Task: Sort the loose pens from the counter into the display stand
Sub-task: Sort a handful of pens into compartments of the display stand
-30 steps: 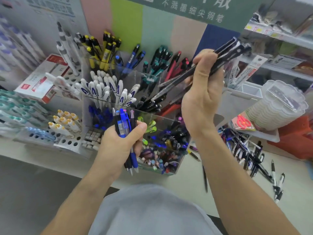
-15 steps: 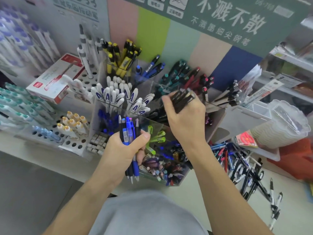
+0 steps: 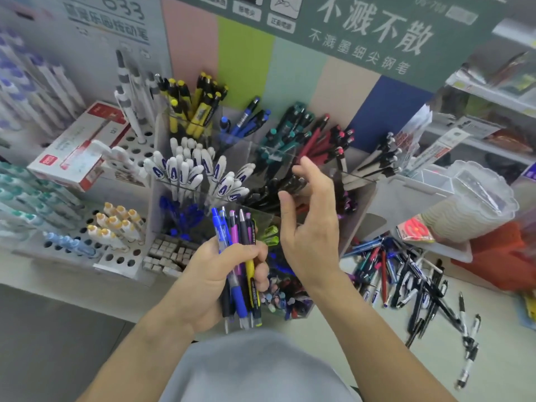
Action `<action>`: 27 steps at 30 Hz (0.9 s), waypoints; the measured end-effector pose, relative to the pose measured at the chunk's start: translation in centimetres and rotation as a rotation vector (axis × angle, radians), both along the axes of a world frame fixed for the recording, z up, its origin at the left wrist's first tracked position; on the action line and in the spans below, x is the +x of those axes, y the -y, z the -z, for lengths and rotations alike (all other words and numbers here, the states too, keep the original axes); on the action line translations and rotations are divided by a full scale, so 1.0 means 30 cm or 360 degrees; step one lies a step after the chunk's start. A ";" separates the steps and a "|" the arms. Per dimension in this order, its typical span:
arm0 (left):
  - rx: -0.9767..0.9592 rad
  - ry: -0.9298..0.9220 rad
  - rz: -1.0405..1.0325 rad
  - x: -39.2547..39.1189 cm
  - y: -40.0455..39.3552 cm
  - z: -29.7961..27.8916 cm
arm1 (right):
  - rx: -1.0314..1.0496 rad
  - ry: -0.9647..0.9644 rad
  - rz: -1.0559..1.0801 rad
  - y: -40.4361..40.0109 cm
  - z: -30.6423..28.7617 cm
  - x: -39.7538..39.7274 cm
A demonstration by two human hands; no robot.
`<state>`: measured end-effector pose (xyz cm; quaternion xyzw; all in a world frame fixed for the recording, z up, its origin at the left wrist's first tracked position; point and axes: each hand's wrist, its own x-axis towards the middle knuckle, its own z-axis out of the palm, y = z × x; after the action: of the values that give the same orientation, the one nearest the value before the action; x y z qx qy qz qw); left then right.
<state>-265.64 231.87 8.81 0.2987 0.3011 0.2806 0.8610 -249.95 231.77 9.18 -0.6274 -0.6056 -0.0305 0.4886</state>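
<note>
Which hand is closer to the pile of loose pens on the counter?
Right. The right hand hangs open just left of the pile of loose pens; the left hand, gripping a bunch of pens, is farther left.

Tight over the stand, open on the desk in front

My right hand (image 3: 311, 224) hangs empty above the display stand (image 3: 261, 152), where upright pens crowd every compartment. My left hand (image 3: 220, 274), full of a bundle of pens (image 3: 240, 256), blocks the stand's near corner. To the right, the loose pens (image 3: 406, 274) sprawl across the desk (image 3: 333, 338), with a stack of plastic tubs (image 3: 475, 204) behind them. The desk's near strip lies bare.
</note>
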 end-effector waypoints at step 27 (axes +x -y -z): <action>0.0348 -0.0120 0.0614 0.085 0.116 -0.028 | -0.1517 -0.0643 -0.0638 0.226 -0.193 0.182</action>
<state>-263.09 228.39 9.66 0.4526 0.2382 0.1304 0.8493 -244.51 224.99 14.97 -0.6449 -0.5543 0.4612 0.2533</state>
